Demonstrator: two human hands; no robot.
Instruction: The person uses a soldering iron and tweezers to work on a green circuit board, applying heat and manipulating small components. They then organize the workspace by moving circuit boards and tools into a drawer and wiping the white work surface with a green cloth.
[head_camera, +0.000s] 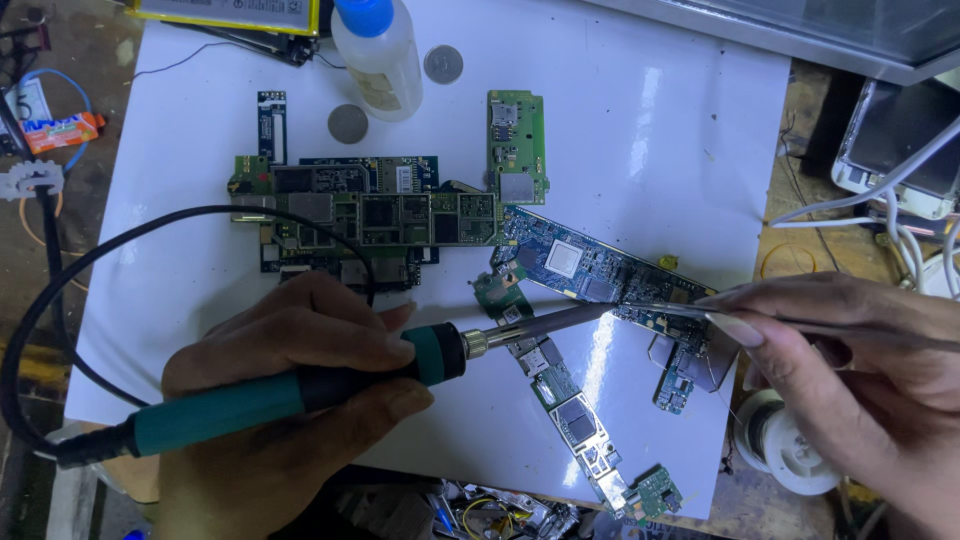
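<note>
Soldering iron (300, 385), teal-handled with a black cord, lies across the white sheet (650, 130), its tip at a blue circuit board (590, 268). Left hand (290, 400) wraps closed around the handle; right hand (860, 370) pinches tweezers (700, 312) at the same spot. Two coins (443, 63) sit beside one bottle (378, 50).

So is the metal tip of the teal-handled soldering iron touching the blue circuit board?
Cannot tell. In the head view the soldering iron tip overlaps the blue circuit board, but contact is not plainly visible.
</note>
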